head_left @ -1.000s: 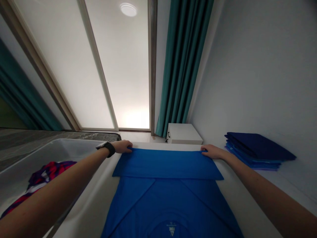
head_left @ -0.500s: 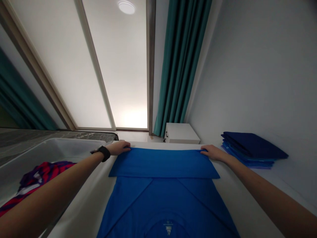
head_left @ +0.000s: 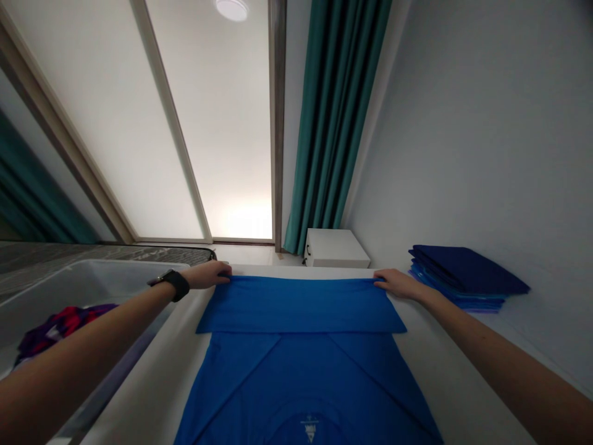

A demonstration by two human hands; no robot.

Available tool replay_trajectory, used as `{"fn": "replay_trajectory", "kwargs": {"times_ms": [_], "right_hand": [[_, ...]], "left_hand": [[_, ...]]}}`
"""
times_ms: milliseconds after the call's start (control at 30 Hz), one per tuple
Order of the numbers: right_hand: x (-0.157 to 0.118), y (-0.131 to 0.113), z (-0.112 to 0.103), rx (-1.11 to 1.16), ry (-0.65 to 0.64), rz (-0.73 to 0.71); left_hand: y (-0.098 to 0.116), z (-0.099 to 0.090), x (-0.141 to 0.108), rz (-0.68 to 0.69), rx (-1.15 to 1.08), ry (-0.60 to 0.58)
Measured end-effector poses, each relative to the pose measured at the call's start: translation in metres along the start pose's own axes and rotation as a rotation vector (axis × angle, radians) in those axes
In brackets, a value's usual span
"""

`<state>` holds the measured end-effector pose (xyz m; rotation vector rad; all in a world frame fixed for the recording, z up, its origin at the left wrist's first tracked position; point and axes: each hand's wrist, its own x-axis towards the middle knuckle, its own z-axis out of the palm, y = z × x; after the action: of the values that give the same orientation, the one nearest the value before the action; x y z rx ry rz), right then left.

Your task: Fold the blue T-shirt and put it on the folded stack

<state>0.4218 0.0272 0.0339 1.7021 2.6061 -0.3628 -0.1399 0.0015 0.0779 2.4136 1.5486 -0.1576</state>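
A blue shirt [head_left: 301, 364] lies on the white table, its collar with a small white print near the bottom of the view. Its far end is folded over into a wide straight band. My left hand [head_left: 210, 275], with a black watch on the wrist, pinches the far left corner of that band. The far right corner is pinched between the thumb and fingers of my right hand [head_left: 393, 283]. Between the two hands the folded edge runs nearly straight.
A whitish bin [head_left: 134, 272] with red and purple patterned cloth [head_left: 69, 321] stands at the left. On the right, by the wall, is a stack of folded blue clothes [head_left: 467, 272]. Beyond the table [head_left: 296, 271] stands a small white cabinet [head_left: 336, 247].
The view has shifted slightly. My left hand has moved a little to the left with its corner of the shirt, and both hands keep their grip.
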Motion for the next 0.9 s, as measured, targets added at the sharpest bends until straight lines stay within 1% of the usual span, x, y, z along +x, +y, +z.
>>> {"fn": "replay_trajectory", "kwargs": {"times_ms": [167,333,533,667,733,800,867,900], "right_hand": [[0.006,-0.002,-0.005,0.007,0.03,0.013],[0.007,-0.003,-0.022,0.013,0.099,0.04],[-0.009,-0.01,-0.051,0.025,0.221,0.059],[-0.024,-0.017,-0.068,0.049,0.289,0.036],[-0.032,-0.019,-0.073,0.064,0.306,0.017],[-0.043,-0.022,-0.072,0.086,0.325,-0.008],[-0.06,-0.025,-0.064,0.13,0.366,-0.042],[-0.07,-0.027,-0.057,0.161,0.396,-0.057]], "left_hand": [[0.001,-0.005,0.002,-0.009,0.016,0.034],[0.006,-0.024,-0.002,-0.036,0.029,0.109],[0.012,-0.052,-0.02,-0.077,0.033,0.234],[0.013,-0.064,-0.036,-0.076,0.009,0.297],[0.017,-0.067,-0.046,-0.083,0.02,0.33],[0.024,-0.065,-0.059,-0.092,0.045,0.371],[0.037,-0.057,-0.077,-0.093,0.076,0.42],[0.045,-0.049,-0.088,-0.097,0.092,0.45]]}}
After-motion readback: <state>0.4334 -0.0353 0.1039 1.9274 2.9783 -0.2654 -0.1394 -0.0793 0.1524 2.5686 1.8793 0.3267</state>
